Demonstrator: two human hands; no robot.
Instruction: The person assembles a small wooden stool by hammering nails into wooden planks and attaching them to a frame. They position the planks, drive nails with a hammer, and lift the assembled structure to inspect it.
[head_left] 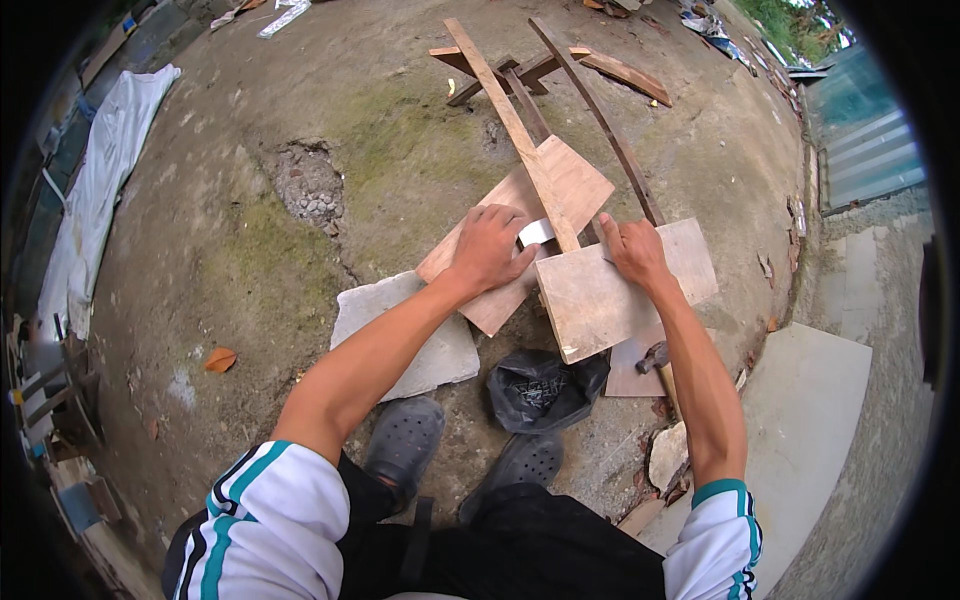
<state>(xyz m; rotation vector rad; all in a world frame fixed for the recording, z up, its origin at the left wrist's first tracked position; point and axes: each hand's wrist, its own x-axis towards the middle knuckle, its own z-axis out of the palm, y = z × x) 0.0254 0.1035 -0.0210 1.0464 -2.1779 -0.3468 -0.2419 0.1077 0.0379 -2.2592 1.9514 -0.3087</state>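
Observation:
My left hand (490, 247) is curled over a pale plywood board (563, 172), its thumb and fingers closing around a small shiny white curved piece (536, 233) whose kind I cannot make out. Beside it, my right hand (637, 252) grips the upper edge of a second plywood board (625, 295), which is tilted. A light wooden strip (515, 135) reaches from between the boards toward the far side. To its right, a dark wooden strip (600, 115) runs down to the second board. The undersides of the boards are hidden.
An open black plastic bag (545, 395) of nails sits near my shoes. A hammer (655, 358) lies by a small board (630, 368) at right. A rough white slab (400, 330) lies at left; crossed wood pieces (510, 72) lie farther off. A large pale sheet (800, 430) is at right.

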